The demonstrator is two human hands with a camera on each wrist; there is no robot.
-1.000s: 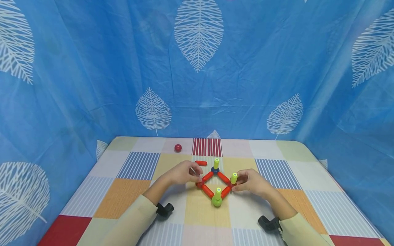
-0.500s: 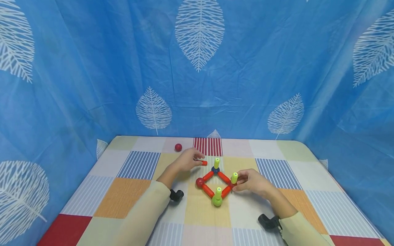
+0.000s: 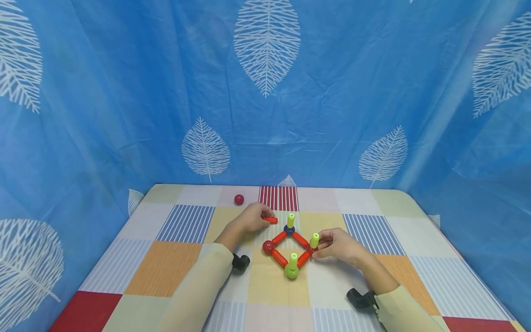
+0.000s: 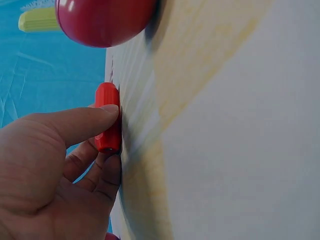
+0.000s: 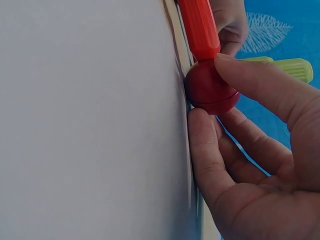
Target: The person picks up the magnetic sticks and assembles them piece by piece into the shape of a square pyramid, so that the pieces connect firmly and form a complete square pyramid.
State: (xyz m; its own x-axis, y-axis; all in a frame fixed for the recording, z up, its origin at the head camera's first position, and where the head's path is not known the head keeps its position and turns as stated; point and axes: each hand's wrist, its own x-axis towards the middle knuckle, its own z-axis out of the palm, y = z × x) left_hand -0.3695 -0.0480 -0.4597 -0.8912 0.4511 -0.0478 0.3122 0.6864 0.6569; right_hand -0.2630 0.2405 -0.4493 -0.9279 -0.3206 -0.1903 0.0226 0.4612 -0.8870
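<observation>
My left hand (image 3: 251,217) pinches a loose red rod (image 4: 107,92) that lies low at the cloth, thumb on its near side. Four-sided and flat on the table, a frame of red rods (image 3: 279,258) has a ball at each corner: blue (image 3: 289,231) at the back, green (image 3: 292,272) in front, red ball (image 3: 268,247) at left. At its right corner my right hand (image 3: 342,247) grips another red ball (image 5: 210,85) between thumb and fingers. Yellow-green rods (image 3: 315,240) stand upright on the blue, green and right-hand red balls; the left red ball bears none.
A separate red ball (image 3: 238,199) sits near the table's back edge, left of centre. The patchwork tablecloth (image 3: 166,267) runs up to a blue leaf-print curtain (image 3: 315,115) at the back and sides. Black wrist mounts (image 3: 360,299) hang at both forearms.
My left hand has left the frame's left red ball, moved back to the loose red rod and taken hold of it. My right hand stays at the right corner.
</observation>
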